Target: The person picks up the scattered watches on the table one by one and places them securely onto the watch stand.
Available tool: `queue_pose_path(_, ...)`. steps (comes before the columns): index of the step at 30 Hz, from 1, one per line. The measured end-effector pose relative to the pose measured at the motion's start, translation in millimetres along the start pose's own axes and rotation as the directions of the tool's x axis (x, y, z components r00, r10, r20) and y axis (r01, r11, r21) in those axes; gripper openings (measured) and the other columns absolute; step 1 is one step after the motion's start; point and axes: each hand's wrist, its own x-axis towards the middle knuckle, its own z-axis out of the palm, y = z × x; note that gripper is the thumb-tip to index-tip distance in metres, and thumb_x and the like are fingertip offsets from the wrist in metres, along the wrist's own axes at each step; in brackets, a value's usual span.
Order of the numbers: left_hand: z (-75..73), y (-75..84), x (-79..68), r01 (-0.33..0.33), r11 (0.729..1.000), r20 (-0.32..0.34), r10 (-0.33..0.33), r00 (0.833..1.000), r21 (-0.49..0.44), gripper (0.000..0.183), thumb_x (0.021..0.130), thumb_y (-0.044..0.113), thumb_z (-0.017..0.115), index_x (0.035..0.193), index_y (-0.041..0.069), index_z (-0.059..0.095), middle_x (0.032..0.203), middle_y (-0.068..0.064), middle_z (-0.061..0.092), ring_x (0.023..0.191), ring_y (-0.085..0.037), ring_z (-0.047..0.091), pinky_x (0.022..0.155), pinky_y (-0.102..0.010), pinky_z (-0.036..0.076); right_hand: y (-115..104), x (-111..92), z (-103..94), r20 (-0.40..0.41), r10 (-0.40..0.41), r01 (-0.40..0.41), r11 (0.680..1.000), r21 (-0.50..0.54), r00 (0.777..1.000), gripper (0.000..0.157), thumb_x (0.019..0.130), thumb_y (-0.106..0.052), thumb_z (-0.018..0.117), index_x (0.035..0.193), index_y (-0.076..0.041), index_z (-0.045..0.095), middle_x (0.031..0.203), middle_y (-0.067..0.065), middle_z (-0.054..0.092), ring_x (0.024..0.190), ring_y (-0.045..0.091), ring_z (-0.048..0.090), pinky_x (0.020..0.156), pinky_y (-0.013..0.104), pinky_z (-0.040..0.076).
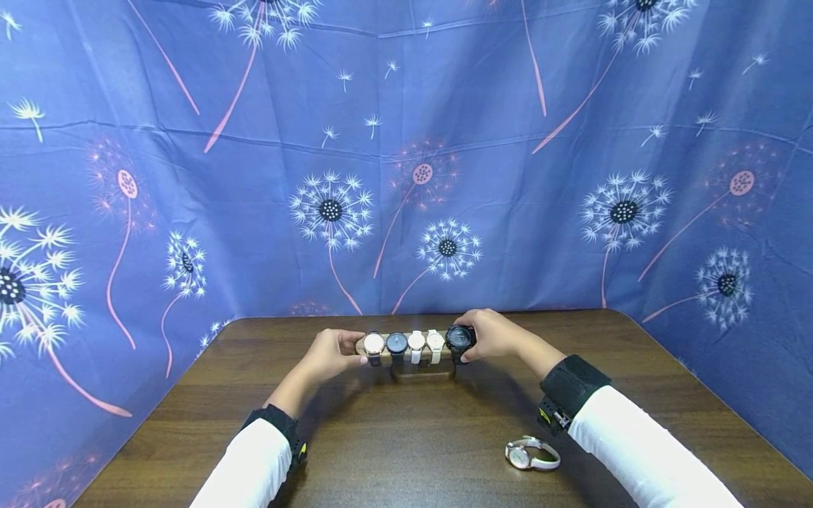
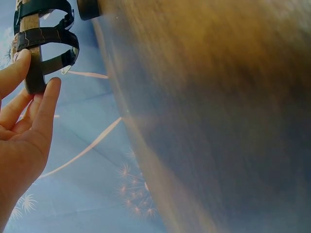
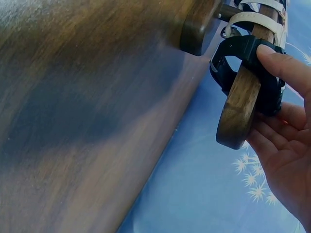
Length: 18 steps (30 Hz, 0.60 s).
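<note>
A wooden watch stand (image 1: 422, 371) stands near the back of the table, with several watches strapped in a row along its bar. My left hand (image 1: 327, 358) grips the bar's left end, beside a dark-strapped watch with a white dial (image 1: 374, 343). In the left wrist view the thumb lies on the bar (image 2: 35, 80) near that strap. At the other end, my right hand (image 1: 494, 334) pinches a large black watch (image 1: 459, 336) that loops around the bar. The right wrist view shows the thumb on its black strap (image 3: 245, 51), with the bar's end (image 3: 233, 128) sticking out past it.
A watch with a white strap (image 1: 519, 458) lies on the table's near right, close to my right sleeve. Between the hands, a dark watch (image 1: 396, 343) and two white-strapped watches (image 1: 435, 341) sit on the bar. A blue dandelion-print cloth (image 1: 394, 176) hangs behind the table.
</note>
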Motion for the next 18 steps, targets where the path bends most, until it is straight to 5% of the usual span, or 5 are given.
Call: queue_pose_path(18, 0.0, 1.6, -0.4, -0.013, 1.000, 0.000, 0.013, 1.000, 0.010, 0.043, 0.071, 0.010, 0.074, 0.111, 0.001, 0.061, 0.085, -0.004, 0.068, 0.077, -0.014, 0.062, 0.071, -0.031, 0.052, 1.5, 1.2, 3.0, 0.014, 0.013, -0.013, 1.000, 0.001, 1.000, 0.063, 0.055, -0.031, 0.082, 0.107, -0.004, 0.061, 0.099, 0.004, 0.062, 0.090, 0.017, 0.056, 0.081, 0.035, 0.047)
